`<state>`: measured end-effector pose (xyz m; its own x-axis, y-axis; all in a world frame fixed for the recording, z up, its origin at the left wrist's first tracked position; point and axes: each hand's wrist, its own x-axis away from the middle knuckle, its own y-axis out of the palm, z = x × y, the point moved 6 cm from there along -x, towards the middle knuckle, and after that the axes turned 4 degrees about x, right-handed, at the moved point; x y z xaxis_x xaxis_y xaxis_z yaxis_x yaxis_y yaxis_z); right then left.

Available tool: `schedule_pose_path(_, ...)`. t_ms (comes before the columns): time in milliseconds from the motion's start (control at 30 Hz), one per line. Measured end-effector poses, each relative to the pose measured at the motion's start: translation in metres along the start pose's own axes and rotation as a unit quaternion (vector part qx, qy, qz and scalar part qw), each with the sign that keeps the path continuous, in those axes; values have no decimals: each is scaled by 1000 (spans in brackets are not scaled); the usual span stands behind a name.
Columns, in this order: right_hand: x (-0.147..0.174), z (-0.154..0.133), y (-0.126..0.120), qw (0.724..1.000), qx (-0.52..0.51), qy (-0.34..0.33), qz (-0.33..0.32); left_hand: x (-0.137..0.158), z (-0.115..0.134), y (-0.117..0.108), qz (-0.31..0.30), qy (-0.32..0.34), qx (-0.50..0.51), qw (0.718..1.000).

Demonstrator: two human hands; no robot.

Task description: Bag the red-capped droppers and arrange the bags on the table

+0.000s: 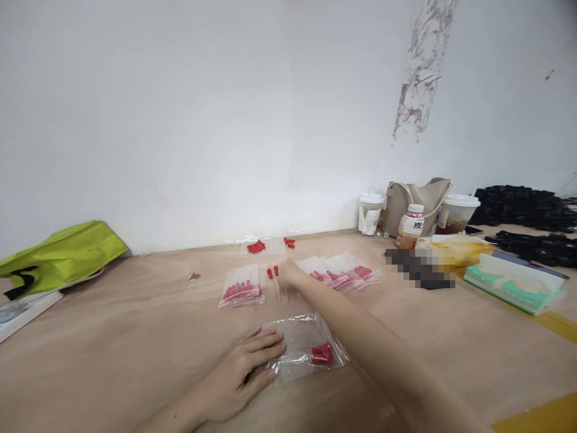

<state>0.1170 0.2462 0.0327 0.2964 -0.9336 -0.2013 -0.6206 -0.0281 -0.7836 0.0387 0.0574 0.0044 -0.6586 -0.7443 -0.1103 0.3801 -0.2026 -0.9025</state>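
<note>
Clear plastic bag (pixel 303 347) (red caps inside) is pressed flat on the counter (pixel 135 337) by the left hand (pixel 243 370). Loose red-capped tubes (pixel 273 278) are reached by the right hand (pixel 288 273); its grip cannot be told.

left hand (pixel 243 370) flat, fingers spread, right hand (pixel 288 273) outstretched forward

A tan table (pixel 112 337) runs along a white wall. On it lie clear bags of red pieces (pixel 242 287), loose red pieces (pixel 256 246), a near bag (pixel 306 346), a green bag (pixel 63 252), cups (pixel 457 211), a bottle (pixel 410 227), a beige pouch (pixel 417 201), boxes (pixel 514 282) and black parts (pixel 523 207).
</note>
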Motion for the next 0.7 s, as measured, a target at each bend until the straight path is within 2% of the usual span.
schedule_pose_path(133,27,32,-45,998,-53,24,40,0,-1,-1,11,8,-3,1000)
schedule_pose_path(233,67,74,-77,965,-236,58,96,0,-1,-1,16,9,-3,1000)
schedule_pose_path(300,96,100,-85,936,-319,80,125,0,-2,-1,18,6,-3,1000)
schedule_pose_path(400,128,124,-79,895,-409,105,143,0,-2,-1,22,6,1,1000)
schedule_pose_path(533,146,130,-57,856,-484,118,136,2,-5,-1,35,1,1,999)
schedule_pose_path(633,150,124,-42,831,-535,118,95,4,-8,-1,46,-14,-2,999)
schedule_pose_path(700,152,117,-37,830,-545,103,52,5,-8,-1,43,-19,-2,999)
